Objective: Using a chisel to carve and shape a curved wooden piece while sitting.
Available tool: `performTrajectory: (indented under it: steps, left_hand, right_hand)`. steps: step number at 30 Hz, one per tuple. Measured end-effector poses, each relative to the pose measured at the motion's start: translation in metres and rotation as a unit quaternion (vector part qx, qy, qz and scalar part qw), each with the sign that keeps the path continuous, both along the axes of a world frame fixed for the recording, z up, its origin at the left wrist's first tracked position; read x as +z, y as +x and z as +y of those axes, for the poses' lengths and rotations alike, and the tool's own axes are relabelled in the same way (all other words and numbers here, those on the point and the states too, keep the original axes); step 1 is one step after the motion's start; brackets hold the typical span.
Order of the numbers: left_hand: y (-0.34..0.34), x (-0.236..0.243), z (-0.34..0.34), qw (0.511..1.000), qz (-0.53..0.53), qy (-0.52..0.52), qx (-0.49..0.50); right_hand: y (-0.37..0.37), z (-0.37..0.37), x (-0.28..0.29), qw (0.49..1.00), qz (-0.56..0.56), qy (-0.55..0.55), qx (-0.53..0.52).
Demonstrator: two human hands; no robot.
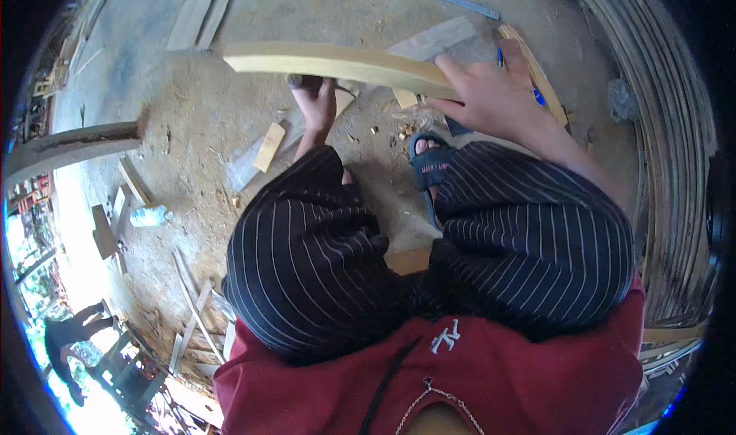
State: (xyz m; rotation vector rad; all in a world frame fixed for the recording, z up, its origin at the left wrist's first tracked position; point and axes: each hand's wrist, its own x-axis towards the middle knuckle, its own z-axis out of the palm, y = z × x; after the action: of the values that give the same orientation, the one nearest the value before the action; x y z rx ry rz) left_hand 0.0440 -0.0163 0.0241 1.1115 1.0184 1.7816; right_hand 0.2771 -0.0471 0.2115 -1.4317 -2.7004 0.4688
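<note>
A pale, slightly curved piece of wood (330, 61) is held up crosswise in front of my knees. My right hand (498, 98) grips its right end, thumb below and fingers along the upper side. My left hand (316, 107) is closed under the left half of the wood. A dark, rounded thing (303, 82) shows at its fingers, but the wood covers the rest and its kind cannot be made out. Between my feet and the wood, small wood offcuts (405, 98) and chips lie on the ground.
Long curved boards (195, 13) lie at the far left, a blue-grey straight strip (443, 0) at the far right. Stacked long strips (659, 128) line the right side. A plastic bottle (150, 216) and scraps lie left. Another person (73, 343) is at the lower left.
</note>
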Motion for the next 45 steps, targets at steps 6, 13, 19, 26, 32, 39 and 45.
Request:
performTrajectory:
  steps: [6, 13, 19, 26, 32, 39, 45]
  left_hand:
    - [-0.001, -0.009, 0.0, 0.997, 0.06, -0.046, 0.001]
    - [-0.007, -0.014, 0.001, 0.998, 0.049, -0.032, -0.021]
    - [-0.006, -0.027, 0.001, 0.999, -0.021, -0.031, -0.01]
    - [-0.018, -0.037, 0.004, 0.991, 0.098, -0.095, -0.008]
    - [-0.007, -0.025, 0.004, 0.997, 0.058, -0.054, -0.027]
    - [-0.006, -0.02, 0.004, 0.997, -0.023, -0.034, -0.059]
    - [-0.015, -0.029, 0.007, 0.994, 0.101, 0.009, 0.046]
  right_hand:
    - [-0.005, -0.002, 0.001, 0.984, 0.174, 0.045, -0.017]
    - [-0.007, -0.004, 0.005, 0.95, 0.278, 0.129, -0.061]
    - [-0.005, -0.005, 0.005, 0.999, 0.027, 0.032, 0.012]
    - [-0.002, -0.003, -0.003, 1.0, -0.004, -0.011, 0.02]
    - [-0.005, -0.004, 0.002, 0.917, 0.337, 0.208, -0.053]
    - [-0.005, 0.0, -0.004, 0.99, 0.115, 0.0, -0.083]
    - [-0.008, -0.005, -0.019, 0.996, 0.014, -0.076, -0.042]
